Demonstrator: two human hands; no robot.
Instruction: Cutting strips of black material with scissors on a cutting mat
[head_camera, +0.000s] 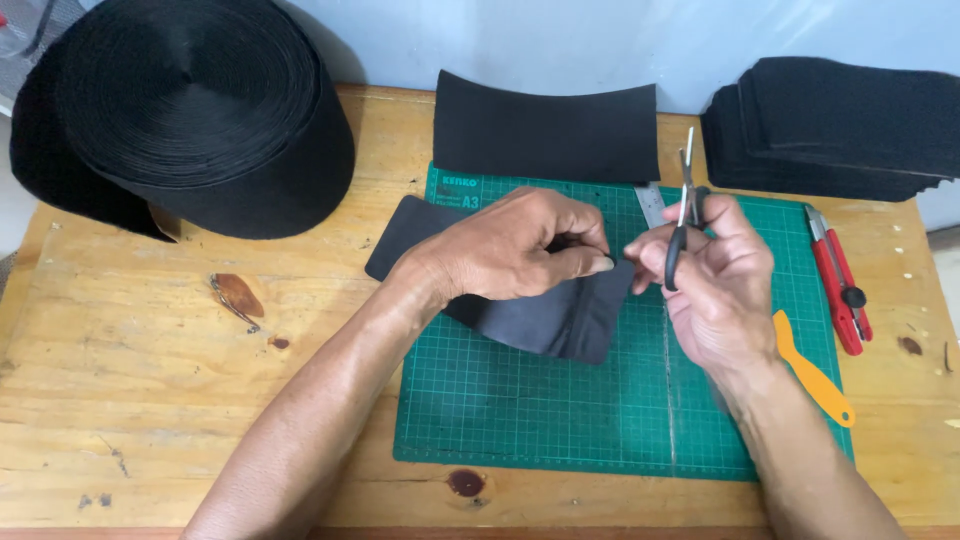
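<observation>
- Left hand pinched the strip's right edge; fingers clenched on it, over the mat at 12 o'clock
- Right hand gripped the scissors, tips toward 12
- Strip's long axis ran from 10 to 4 o'clock
- Risk: blades seemed close to the left fingertips; limp fabric could slip, skewing any cut
</observation>
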